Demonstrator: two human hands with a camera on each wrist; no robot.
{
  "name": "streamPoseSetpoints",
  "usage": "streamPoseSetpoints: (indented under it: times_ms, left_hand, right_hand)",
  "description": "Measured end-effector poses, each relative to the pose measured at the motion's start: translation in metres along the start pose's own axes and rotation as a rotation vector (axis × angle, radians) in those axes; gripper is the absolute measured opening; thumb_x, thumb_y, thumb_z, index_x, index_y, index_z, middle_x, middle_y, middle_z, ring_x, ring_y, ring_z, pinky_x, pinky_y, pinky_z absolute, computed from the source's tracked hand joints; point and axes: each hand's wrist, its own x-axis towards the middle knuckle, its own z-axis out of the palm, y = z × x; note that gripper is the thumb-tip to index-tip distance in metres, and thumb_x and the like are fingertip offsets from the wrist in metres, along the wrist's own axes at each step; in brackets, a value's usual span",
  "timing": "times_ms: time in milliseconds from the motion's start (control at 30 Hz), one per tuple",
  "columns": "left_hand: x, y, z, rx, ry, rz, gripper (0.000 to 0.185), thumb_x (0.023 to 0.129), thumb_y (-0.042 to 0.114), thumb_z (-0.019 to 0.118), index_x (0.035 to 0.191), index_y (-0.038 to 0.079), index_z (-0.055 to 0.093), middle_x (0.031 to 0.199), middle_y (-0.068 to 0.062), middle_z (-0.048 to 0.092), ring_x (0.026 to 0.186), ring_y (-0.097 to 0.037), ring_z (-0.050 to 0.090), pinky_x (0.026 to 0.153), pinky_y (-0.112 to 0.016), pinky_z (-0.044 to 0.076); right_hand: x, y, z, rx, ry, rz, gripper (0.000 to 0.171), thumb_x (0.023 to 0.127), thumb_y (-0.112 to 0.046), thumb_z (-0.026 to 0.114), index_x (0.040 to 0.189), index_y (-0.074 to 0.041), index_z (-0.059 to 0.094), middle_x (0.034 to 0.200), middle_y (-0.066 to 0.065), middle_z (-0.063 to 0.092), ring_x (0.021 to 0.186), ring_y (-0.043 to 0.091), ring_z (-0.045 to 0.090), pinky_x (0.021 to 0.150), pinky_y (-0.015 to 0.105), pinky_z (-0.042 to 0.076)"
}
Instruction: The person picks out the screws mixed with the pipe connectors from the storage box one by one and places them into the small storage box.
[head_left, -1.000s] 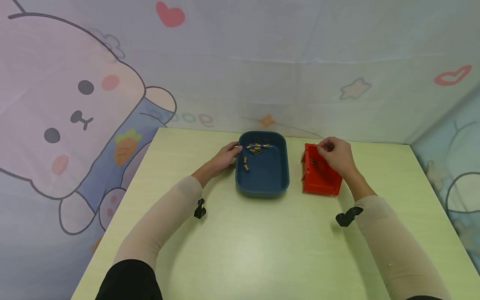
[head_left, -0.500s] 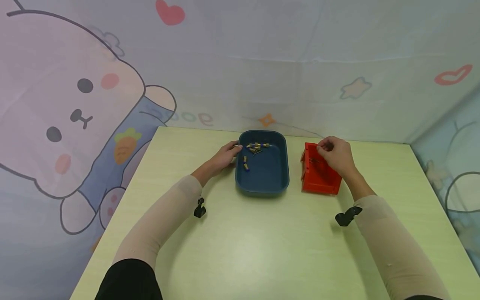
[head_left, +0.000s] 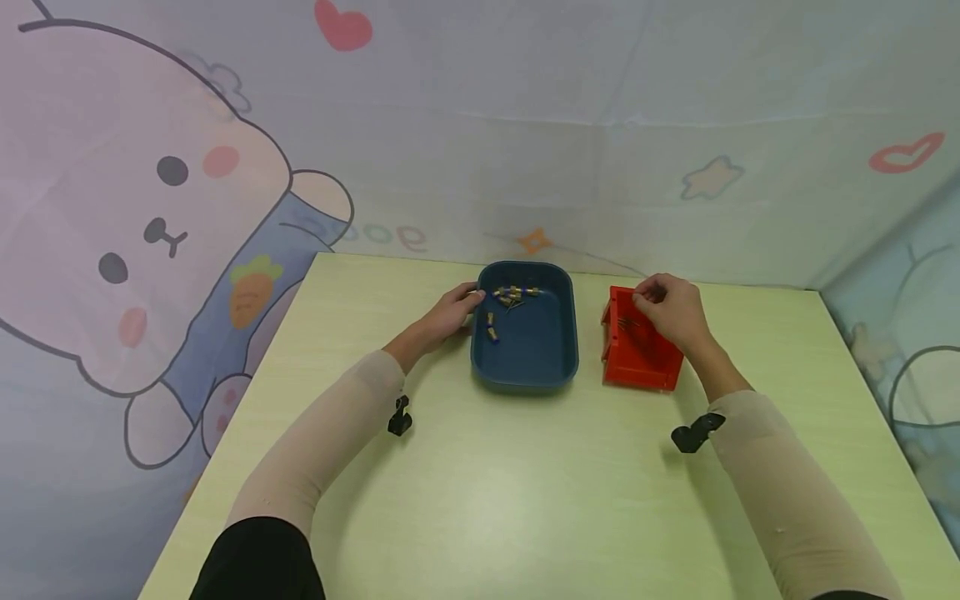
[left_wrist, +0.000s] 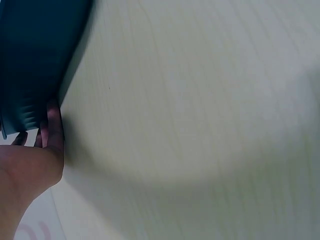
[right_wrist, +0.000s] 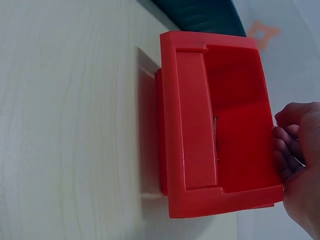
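Head view: left hand [head_left: 452,312] grips the blue tray [head_left: 525,358] on the desk [head_left: 487,492]. Right hand [head_left: 672,312] is curled at the red bin [head_left: 637,371]; any pinch is unclear. Wrist contact could tip the bin.

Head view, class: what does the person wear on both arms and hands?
The left sleeve and right sleeve are beige, with black cloth nearer the body. A small black device sits near each wrist. The left hand and right hand are bare.
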Motion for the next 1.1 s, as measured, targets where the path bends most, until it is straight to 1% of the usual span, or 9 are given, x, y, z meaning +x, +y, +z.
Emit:
streamPoseSetpoints:
  times_ms: [267, 467, 667, 767, 933, 1100]
  left_hand:
    - [-0.002, -0.003, -0.001, 0.002, 0.011, -0.003, 0.056, 0.116, 0.036, 0.046, 0.165, 0.013, 0.034, 0.162, -0.014, 0.045, 0.152, -0.033, 0.039, 0.114, -0.056, 0.045]
    - [0.000, -0.001, 0.000, 0.007, 0.004, 0.001, 0.057, 0.115, 0.038, 0.047, 0.165, 0.014, 0.035, 0.162, -0.013, 0.046, 0.152, -0.033, 0.040, 0.115, -0.056, 0.044]
    - [0.002, -0.001, 0.002, 0.007, -0.005, -0.012, 0.057, 0.115, 0.038, 0.046, 0.166, 0.014, 0.034, 0.163, -0.013, 0.045, 0.153, -0.033, 0.039, 0.115, -0.055, 0.044]
    - [0.002, 0.000, 0.002, 0.007, -0.008, -0.012, 0.057, 0.115, 0.038, 0.046, 0.166, 0.014, 0.034, 0.163, -0.013, 0.044, 0.153, -0.033, 0.039, 0.115, -0.055, 0.044]
    - [0.002, 0.002, 0.001, 0.009, -0.001, -0.007, 0.058, 0.115, 0.038, 0.047, 0.166, 0.013, 0.034, 0.163, -0.014, 0.044, 0.152, -0.033, 0.040, 0.115, -0.055, 0.044]
    - [0.004, 0.002, 0.001, 0.003, 0.009, -0.005, 0.058, 0.115, 0.037, 0.047, 0.166, 0.012, 0.033, 0.163, -0.015, 0.043, 0.152, -0.034, 0.040, 0.116, -0.056, 0.044]
  right_hand:
    - [0.001, -0.009, 0.005, 0.008, -0.053, 0.001, 0.014, 0.103, -0.010, 0.067, 0.109, 0.002, 0.070, 0.100, 0.018, 0.069, 0.092, 0.030, 0.062, 0.078, 0.030, 0.051]
    - [0.004, -0.022, 0.010, 0.022, -0.046, -0.041, 0.014, 0.103, -0.011, 0.069, 0.108, 0.001, 0.072, 0.099, 0.017, 0.070, 0.091, 0.029, 0.063, 0.079, 0.030, 0.051]
    - [0.006, -0.041, 0.012, 0.056, -0.066, -0.079, 0.012, 0.102, -0.009, 0.068, 0.105, 0.001, 0.072, 0.096, 0.016, 0.070, 0.090, 0.028, 0.063, 0.078, 0.026, 0.050]
    - [0.007, -0.049, 0.016, 0.077, -0.078, -0.092, 0.010, 0.101, -0.008, 0.068, 0.105, 0.001, 0.072, 0.095, 0.016, 0.070, 0.089, 0.028, 0.063, 0.078, 0.027, 0.051]
    - [0.014, -0.057, 0.024, 0.096, -0.092, -0.116, 0.010, 0.100, -0.007, 0.069, 0.104, 0.001, 0.073, 0.095, 0.016, 0.071, 0.089, 0.028, 0.065, 0.079, 0.030, 0.052]
    - [0.019, -0.062, 0.032, 0.107, -0.093, -0.135, 0.011, 0.100, -0.008, 0.069, 0.104, 0.001, 0.074, 0.094, 0.016, 0.072, 0.087, 0.028, 0.065, 0.076, 0.030, 0.053]
